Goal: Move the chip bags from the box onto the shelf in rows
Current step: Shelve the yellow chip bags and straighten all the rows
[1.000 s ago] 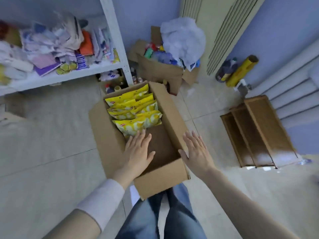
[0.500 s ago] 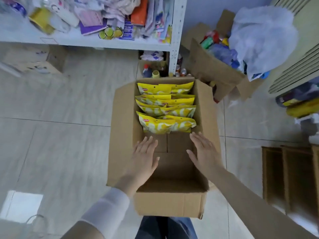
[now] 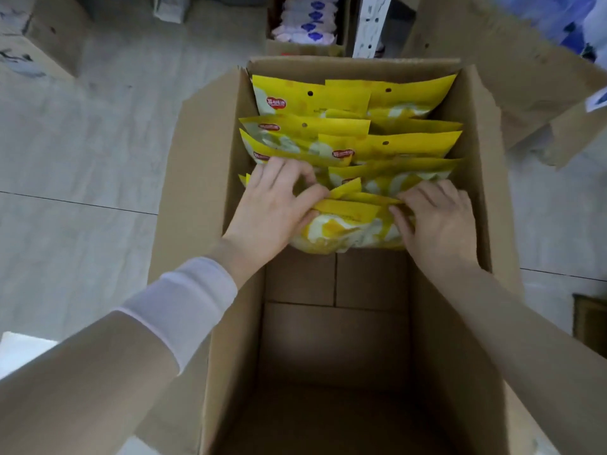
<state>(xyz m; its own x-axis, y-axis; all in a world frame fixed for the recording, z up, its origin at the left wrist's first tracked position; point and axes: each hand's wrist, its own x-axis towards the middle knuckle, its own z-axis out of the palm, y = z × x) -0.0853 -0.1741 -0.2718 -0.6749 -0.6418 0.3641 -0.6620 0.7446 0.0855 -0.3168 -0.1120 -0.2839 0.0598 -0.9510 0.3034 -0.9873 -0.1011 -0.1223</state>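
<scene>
Left hand [image 3: 276, 205], at 9 o'clock, and right hand [image 3: 437, 218], at 3 o'clock, flat and empty a moment ago, now close round the nearest chip bags [image 3: 345, 224] in the box [image 3: 203, 159]; lifting likely follows.

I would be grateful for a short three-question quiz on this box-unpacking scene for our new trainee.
1. True or false: the left hand and the right hand both have a grip on the nearest chip bags.
2. Where in the box do the other bags stand? A) far end B) near end C) outside it
3. Fill in: the bags are mainly ____ in colour.
Key: 1 true; 2 A; 3 yellow.
</scene>
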